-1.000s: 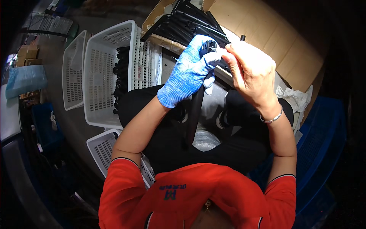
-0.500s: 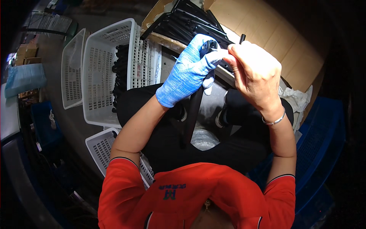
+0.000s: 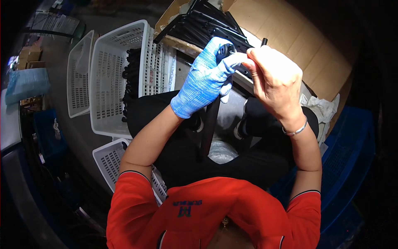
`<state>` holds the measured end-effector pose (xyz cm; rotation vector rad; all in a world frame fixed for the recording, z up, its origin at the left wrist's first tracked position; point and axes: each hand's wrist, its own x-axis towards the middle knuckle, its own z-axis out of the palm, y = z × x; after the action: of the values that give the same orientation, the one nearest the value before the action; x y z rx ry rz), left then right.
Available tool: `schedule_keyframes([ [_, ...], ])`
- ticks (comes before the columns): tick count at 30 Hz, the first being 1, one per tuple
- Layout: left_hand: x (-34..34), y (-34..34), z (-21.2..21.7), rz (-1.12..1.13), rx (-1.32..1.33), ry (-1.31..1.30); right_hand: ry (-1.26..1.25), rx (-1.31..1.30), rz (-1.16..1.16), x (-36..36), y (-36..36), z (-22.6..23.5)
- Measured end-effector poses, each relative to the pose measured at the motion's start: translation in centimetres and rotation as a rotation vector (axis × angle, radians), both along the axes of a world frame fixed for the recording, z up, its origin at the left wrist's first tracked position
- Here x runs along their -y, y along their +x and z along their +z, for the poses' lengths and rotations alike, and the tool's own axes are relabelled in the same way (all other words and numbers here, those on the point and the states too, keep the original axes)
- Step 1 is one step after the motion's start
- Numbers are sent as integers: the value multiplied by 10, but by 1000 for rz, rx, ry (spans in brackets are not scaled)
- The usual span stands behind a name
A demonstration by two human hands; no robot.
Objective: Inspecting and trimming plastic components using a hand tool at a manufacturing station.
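Note:
My left hand (image 3: 201,81), in a blue knitted glove, is wrapped round a black tube (image 3: 210,128). The tube slants down between my knees, and its round black upper end (image 3: 225,50) pokes out above the glove. My bare right hand (image 3: 277,79) is closed in a pinch beside that end, thumb and forefinger close to the left thumb. What the pinch holds is too small or hidden to make out. A short black rod end (image 3: 264,42) shows just above the right knuckles; whether the hand holds it or it lies behind, I cannot tell.
Ahead, a cardboard box (image 3: 286,29) holds several black metal parts (image 3: 203,27). To the left stand a white slotted basket (image 3: 105,83) with black pieces (image 3: 132,79) and a smaller one (image 3: 108,159) nearer. Crumpled white wrapping (image 3: 323,108) and a blue crate (image 3: 348,157) are at right.
My right hand has turned slightly and its wrist has shifted a little left. The left hand keeps its hold on the tube, almost still.

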<state>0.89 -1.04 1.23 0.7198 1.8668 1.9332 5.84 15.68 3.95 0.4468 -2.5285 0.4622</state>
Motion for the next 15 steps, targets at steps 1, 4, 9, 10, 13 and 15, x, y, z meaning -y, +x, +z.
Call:
schedule_keyframes([
  [1, 1, 0, 1, 5, -9, -4, -36, -8, 8, 1, -1, -2],
  [4, -1, -13, -20, 224, -966, -170, -110, 9, 14, 5, -3, -2],
  [9, -2, 0, 0, 149, -292, -57, -268, 82, 10, 10, -4, -2],
  [10, -2, 2, 5, 84, 216, 39, -328, 144, -19, 11, -4, -1],
  [13, -3, 1, 7, 45, 290, 76, -598, 284, 13, 5, -11, -6],
  [15, -3, 0, -1, 51, 211, 69, -692, 389, -1, 7, -11, -2],
])
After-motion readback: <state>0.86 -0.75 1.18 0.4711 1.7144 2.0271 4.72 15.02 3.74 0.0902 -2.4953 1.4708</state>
